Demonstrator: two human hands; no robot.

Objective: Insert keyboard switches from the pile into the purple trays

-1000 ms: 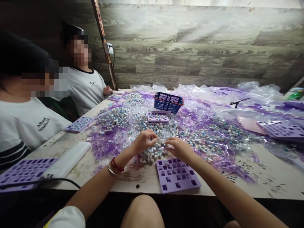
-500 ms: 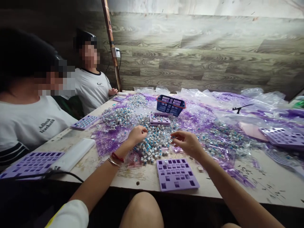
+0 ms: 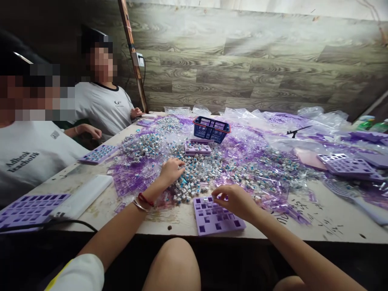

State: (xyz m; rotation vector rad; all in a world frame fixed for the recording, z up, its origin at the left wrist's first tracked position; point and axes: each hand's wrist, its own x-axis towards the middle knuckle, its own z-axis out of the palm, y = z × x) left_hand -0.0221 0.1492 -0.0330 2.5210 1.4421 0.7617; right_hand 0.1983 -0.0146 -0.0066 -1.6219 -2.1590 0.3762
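A big heap of small grey-and-blue key switches (image 3: 197,167) lies among purple-tinted plastic bags on the table. My left hand (image 3: 171,170) rests on the near side of the heap with its fingers curled into the switches. My right hand (image 3: 235,201) hovers over the far edge of a purple slotted tray (image 3: 212,221) at the table's front. Its thumb and fingers are pinched together on a small switch. Most slots of that tray look unfilled.
A blue basket (image 3: 211,130) stands behind a filled purple tray (image 3: 197,148). Two seated people (image 3: 27,157) work at the left, with purple trays (image 3: 98,153) and a white box (image 3: 85,196). More trays (image 3: 345,165) lie at the right.
My right hand has come back from the heap toward me and down onto the purple tray, fingers pinched. My left hand has sunk lower into the heap.
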